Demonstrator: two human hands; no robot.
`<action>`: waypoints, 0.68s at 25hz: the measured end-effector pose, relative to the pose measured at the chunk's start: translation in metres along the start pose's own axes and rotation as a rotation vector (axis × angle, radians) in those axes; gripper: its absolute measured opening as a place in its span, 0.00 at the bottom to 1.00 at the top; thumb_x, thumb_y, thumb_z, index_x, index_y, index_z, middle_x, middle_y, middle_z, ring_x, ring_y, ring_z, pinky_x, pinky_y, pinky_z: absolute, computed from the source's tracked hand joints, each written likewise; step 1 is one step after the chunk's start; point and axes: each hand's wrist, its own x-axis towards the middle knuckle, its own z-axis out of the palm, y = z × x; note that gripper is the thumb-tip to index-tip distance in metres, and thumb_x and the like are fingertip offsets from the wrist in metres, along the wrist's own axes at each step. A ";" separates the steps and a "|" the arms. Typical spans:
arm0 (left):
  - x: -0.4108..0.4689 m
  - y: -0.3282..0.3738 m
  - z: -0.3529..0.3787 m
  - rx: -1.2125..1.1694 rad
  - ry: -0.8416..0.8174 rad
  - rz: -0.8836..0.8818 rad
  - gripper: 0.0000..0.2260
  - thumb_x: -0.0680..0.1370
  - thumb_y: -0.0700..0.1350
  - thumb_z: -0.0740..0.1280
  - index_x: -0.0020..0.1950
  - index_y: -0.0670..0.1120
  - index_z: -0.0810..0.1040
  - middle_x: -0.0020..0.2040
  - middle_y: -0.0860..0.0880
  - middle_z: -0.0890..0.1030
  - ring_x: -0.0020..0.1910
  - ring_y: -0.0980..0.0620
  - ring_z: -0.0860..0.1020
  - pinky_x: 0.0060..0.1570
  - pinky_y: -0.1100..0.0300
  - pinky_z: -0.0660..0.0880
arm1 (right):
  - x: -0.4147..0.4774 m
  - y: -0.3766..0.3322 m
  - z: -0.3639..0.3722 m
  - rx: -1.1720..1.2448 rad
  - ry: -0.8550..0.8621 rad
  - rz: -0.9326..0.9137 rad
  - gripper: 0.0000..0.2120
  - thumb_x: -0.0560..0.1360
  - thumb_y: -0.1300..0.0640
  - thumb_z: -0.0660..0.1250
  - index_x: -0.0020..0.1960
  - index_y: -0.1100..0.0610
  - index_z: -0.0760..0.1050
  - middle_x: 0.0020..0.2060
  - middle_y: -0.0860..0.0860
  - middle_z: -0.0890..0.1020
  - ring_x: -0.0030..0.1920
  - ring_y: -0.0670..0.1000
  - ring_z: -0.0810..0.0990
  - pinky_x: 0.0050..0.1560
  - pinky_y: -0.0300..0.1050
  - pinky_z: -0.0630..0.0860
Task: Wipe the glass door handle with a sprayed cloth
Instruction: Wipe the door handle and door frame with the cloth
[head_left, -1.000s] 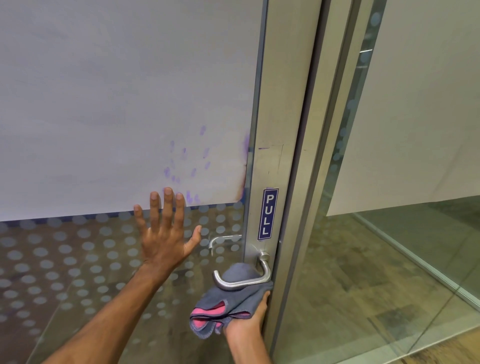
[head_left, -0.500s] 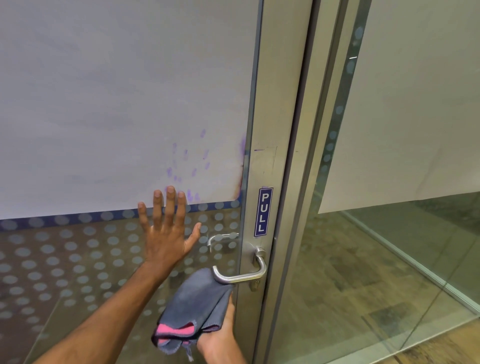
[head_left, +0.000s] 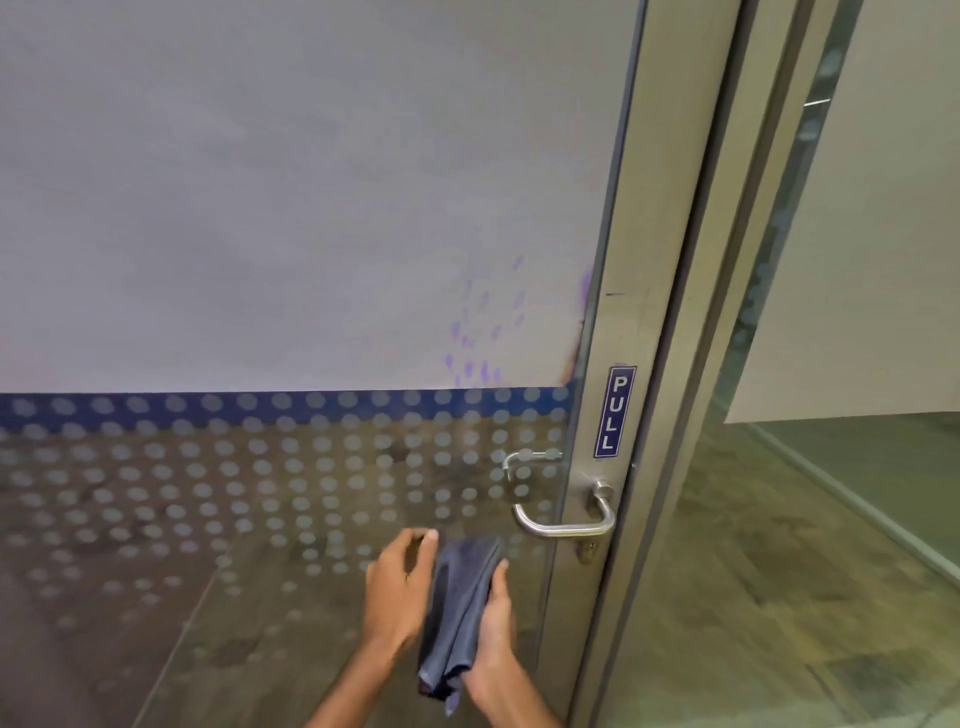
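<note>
Nearest, at six o'clock in the view, the right hand (head_left: 493, 631) cups a folded grey cloth (head_left: 457, 618) from the right, fingers curled onto it. The left hand (head_left: 397, 597), blurred, lies against the cloth's left side, fingers bent at its top edge. Beyond, at two o'clock from the cloth and clear of it, the steel lever handle (head_left: 563, 525) juts from the door frame (head_left: 649, 260), below a blue PULL sign (head_left: 614, 412).
</note>
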 end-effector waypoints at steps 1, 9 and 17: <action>-0.007 -0.001 0.004 -0.111 -0.067 -0.125 0.10 0.80 0.51 0.63 0.43 0.52 0.81 0.41 0.52 0.85 0.47 0.49 0.83 0.50 0.54 0.78 | -0.001 0.003 0.003 -0.151 0.008 -0.083 0.28 0.80 0.43 0.56 0.67 0.66 0.71 0.57 0.61 0.80 0.61 0.61 0.76 0.65 0.54 0.70; -0.036 -0.018 0.012 -0.497 -0.191 -0.161 0.11 0.81 0.49 0.62 0.52 0.52 0.85 0.49 0.49 0.87 0.52 0.52 0.84 0.52 0.58 0.78 | -0.027 0.022 -0.006 -0.903 -0.114 -0.546 0.24 0.83 0.50 0.51 0.77 0.49 0.51 0.76 0.39 0.53 0.74 0.35 0.50 0.70 0.24 0.47; -0.052 -0.001 0.042 -0.586 -0.252 -0.289 0.12 0.80 0.46 0.63 0.47 0.45 0.86 0.44 0.40 0.86 0.46 0.43 0.84 0.48 0.51 0.77 | -0.049 -0.022 -0.045 -0.745 -0.019 -0.644 0.21 0.77 0.51 0.65 0.69 0.52 0.70 0.66 0.43 0.74 0.67 0.41 0.72 0.68 0.35 0.67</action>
